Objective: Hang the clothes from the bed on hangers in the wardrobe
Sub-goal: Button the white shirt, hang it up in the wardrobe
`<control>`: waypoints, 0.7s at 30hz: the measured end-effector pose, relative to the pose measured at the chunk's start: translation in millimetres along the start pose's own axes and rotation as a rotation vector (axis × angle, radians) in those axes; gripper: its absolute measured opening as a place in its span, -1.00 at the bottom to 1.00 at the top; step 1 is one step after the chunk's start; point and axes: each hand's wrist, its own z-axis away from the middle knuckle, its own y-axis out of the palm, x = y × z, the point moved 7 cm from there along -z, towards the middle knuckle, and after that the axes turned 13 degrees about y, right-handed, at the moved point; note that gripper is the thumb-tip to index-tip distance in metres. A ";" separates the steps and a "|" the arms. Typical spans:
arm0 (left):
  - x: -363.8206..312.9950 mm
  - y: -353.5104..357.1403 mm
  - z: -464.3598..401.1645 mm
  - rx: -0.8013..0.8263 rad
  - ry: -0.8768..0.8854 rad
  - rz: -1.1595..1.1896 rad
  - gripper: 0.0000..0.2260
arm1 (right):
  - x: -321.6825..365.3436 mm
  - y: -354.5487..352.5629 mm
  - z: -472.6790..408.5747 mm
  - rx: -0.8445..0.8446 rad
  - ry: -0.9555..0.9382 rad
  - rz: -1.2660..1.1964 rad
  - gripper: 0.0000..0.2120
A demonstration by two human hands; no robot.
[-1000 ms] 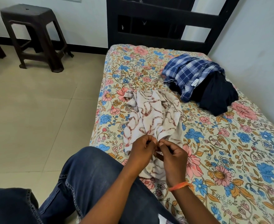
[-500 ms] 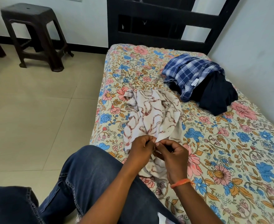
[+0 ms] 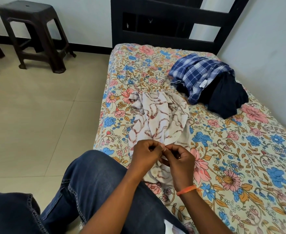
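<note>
Two garment heaps lie on the floral bed point(image 3: 240, 166); dark stool point(image 3: 34, 31) nearby.

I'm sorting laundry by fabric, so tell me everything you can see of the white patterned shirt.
The white patterned shirt looks like thin woven cloth, off-white with reddish-brown wavy lines. It lies crumpled on the floral bedsheet near the bed's edge. A button shows near its lower end. The left hand and right hand both pinch its front edge.

Soft crumpled cloth shirt point(image 3: 157, 119) on matt floral cotton-like bedsheet point(image 3: 240, 166); glossy dark plastic stool point(image 3: 32, 31).
</note>
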 end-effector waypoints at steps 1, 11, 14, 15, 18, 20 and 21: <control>2.8 -1.5 -1.5 -0.011 0.002 -0.035 -0.84 | -0.7 0.7 0.5 0.010 0.010 -0.014 -0.94; 20.0 6.7 -4.7 0.076 -0.045 -0.069 -0.84 | -12.8 11.3 2.6 0.149 0.302 -0.331 -0.86; 26.0 8.1 -4.6 0.098 -0.067 -0.056 -0.83 | -21.2 18.1 -0.7 0.253 0.443 -0.441 -0.83; 27.1 9.1 -4.5 0.109 -0.072 -0.042 -0.82 | -22.2 19.9 -1.3 0.289 0.473 -0.472 -0.83; 31.8 13.5 -3.3 0.137 -0.103 0.016 -0.80 | -22.3 22.9 -1.9 0.372 0.515 -0.536 -0.85; 36.9 15.4 -3.2 0.140 -0.142 0.061 -0.80 | -24.2 24.4 -2.8 0.403 0.541 -0.565 -0.85; 39.6 16.1 -2.9 0.141 -0.163 0.091 -0.80 | -25.2 25.2 -3.3 0.412 0.553 -0.569 -0.84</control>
